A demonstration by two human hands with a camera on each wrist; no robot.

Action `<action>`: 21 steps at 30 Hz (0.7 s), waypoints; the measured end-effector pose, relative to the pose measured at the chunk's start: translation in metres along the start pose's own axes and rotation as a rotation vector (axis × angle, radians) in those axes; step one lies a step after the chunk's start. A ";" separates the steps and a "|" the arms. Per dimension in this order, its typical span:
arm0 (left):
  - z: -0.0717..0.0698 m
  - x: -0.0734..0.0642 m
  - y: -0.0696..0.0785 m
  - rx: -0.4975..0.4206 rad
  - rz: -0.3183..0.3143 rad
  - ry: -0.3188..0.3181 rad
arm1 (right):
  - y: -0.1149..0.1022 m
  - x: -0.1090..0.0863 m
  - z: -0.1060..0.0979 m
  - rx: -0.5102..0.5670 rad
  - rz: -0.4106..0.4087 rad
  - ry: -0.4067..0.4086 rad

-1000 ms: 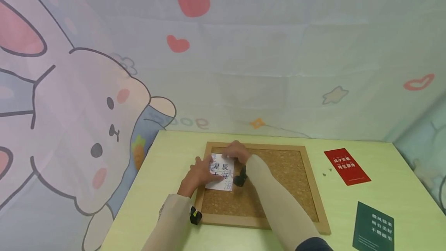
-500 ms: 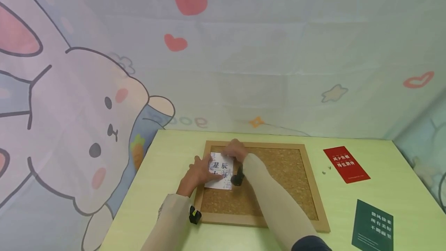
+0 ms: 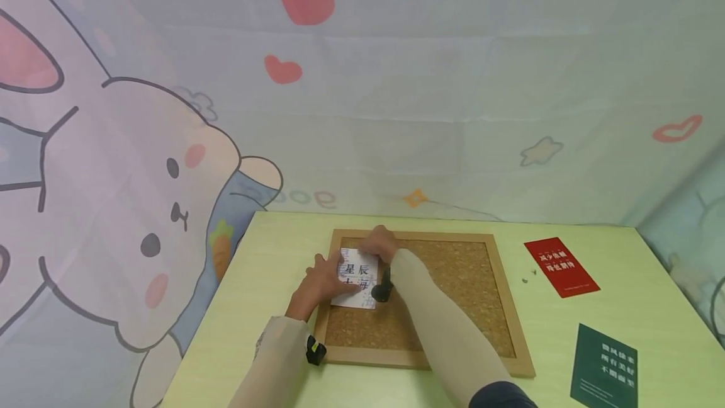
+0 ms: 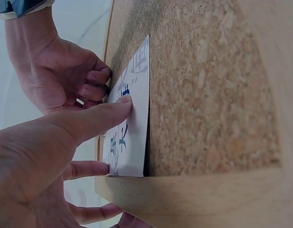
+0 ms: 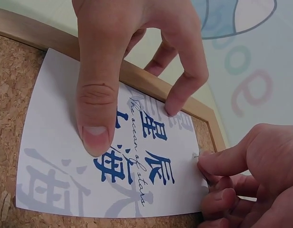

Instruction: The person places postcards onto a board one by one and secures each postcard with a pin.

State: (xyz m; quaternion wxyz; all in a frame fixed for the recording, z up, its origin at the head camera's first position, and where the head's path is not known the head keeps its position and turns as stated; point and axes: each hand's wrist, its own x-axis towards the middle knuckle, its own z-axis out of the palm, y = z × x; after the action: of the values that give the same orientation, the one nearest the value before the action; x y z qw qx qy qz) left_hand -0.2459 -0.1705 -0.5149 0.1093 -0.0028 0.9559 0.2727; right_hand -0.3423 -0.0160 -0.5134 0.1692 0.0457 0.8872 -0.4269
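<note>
A white card with blue Chinese characters lies on the upper left part of a framed cork board. My left hand presses on it, the thumb flat across its face and a fingertip on the characters near its edge. Other left fingers reach over the wooden frame in the left wrist view. At the card's far edge, my right hand has its fingers curled and pinches a small pale push pin between thumb and finger. The pin is mostly hidden. In the left wrist view the card's near edge stands slightly off the cork.
A red card and a dark green card lie on the table right of the board. Tiny objects, too small to identify, lie beside the red card. A printed cloth hangs behind the table.
The head view has shifted very slightly. Both hands and the card keep nearly the same places on the board.
</note>
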 end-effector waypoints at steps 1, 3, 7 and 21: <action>0.000 0.000 0.000 0.001 0.000 0.001 | 0.000 -0.001 0.000 -0.003 0.002 0.001; 0.001 0.000 0.000 0.002 0.001 0.002 | -0.001 -0.002 -0.001 -0.012 0.003 0.005; 0.000 0.000 0.000 0.007 -0.004 0.006 | -0.005 -0.005 -0.001 -0.030 0.005 0.013; 0.001 0.001 0.001 0.015 0.002 0.003 | -0.007 -0.006 0.001 -0.078 -0.019 0.044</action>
State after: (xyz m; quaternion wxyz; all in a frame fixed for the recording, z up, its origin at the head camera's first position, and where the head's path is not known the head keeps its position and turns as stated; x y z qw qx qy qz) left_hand -0.2467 -0.1693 -0.5156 0.1077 -0.0013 0.9581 0.2655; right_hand -0.3383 -0.0212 -0.5070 0.1471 0.0401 0.9071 -0.3924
